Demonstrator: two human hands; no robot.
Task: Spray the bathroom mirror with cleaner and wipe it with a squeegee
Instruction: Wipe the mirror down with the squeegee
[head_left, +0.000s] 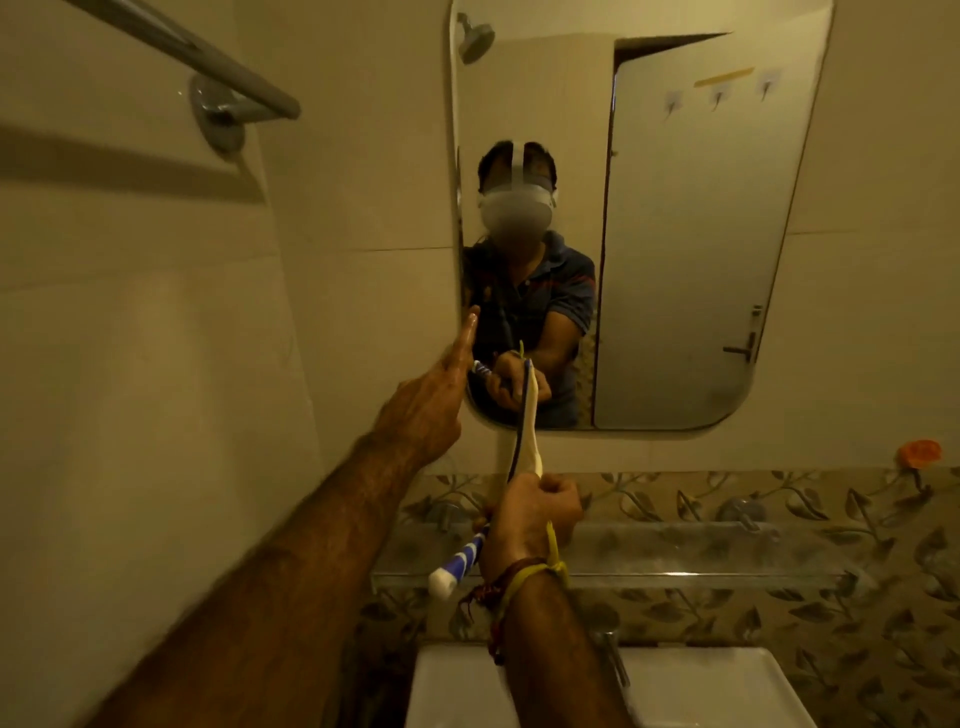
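The rounded bathroom mirror (675, 249) hangs on the wall ahead and reflects a person and a door. My right hand (530, 514) is closed around a squeegee (525, 431) with a blue-and-white striped handle. Its cream blade stands on edge, rising to the mirror's lower left corner. My left hand (431, 405) is raised beside it, the index finger stretched out to the mirror's left edge and the other fingers curled, holding nothing. No spray bottle is in view.
A glass shelf (675, 551) runs along the leaf-patterned tile band under the mirror. A white sink (701, 686) with a tap (615, 654) sits below it. A metal towel bar (208, 57) sticks out from the left wall at upper left.
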